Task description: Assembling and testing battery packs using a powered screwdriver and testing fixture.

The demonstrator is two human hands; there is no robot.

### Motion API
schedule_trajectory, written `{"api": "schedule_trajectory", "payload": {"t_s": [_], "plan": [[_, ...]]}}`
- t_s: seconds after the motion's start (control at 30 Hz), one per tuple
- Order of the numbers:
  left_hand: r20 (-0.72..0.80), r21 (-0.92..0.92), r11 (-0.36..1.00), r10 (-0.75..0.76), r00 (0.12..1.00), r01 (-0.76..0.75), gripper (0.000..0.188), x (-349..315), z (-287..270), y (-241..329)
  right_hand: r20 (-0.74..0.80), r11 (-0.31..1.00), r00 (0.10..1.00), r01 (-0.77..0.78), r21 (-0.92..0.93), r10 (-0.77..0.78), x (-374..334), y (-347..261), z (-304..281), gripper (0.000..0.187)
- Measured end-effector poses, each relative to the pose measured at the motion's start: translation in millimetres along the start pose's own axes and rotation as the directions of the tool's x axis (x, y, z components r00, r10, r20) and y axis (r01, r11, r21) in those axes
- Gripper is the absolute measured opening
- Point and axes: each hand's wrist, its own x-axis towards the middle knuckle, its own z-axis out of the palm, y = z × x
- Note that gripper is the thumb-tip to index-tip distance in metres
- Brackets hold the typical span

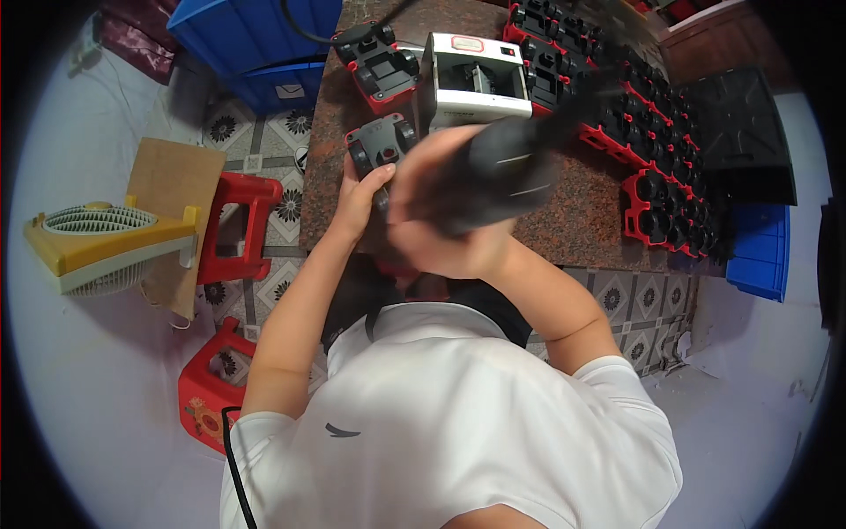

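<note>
My left hand grips a toy car chassis, grey and black with red edges and black wheels, at the near left part of the table. Its thumb lies on the chassis, whose lower end is partly hidden. My right hand is wrapped round a thick black electric screwdriver, just right of the chassis. Motion smears both the hand and the tool, so I cannot tell whether its tip touches the chassis. Beyond them stands a white box-shaped screw feeder. Another upturned chassis lies to its left.
Rows of black-and-red toy car chassis cover the speckled table's right side. Blue crates stand at far left, a blue bin at right. Red stools and a yellow fan are on my left.
</note>
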Motion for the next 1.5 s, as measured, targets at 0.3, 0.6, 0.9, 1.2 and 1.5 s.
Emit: {"api": "schedule_trajectory", "payload": {"t_s": [0.3,0.6,0.9,1.2,1.5], "plan": [[-0.001,-0.021,0.996,-0.083,0.997,0.083,0.059,-12.9,-0.2,7.0,-0.387,0.965,0.908,0.06,-0.254,-0.159,1.7,24.8,-75.9,0.039],[0.006,-0.028,0.993,-0.113,0.994,0.114,0.059,-15.0,0.1,4.9,-0.398,0.97,0.906,0.055,-0.235,-0.148,-10.3,38.4,-79.7,0.041],[0.013,0.011,0.993,-0.115,0.993,0.115,0.057,-19.4,-2.0,5.2,-0.382,0.978,0.921,-0.144,-0.149,0.078,22.8,18.5,-73.6,0.028],[-0.023,-0.059,0.991,-0.124,0.992,0.122,0.056,-21.2,3.6,9.6,-0.314,0.971,0.922,0.189,-0.147,-0.226,62.3,56.2,-29.1,0.035],[0.03,-0.041,0.999,-0.031,0.999,0.033,0.063,-19.2,1.0,4.1,-0.329,0.981,0.929,0.124,-0.149,-0.167,61.0,66.4,-19.8,0.034]]}}
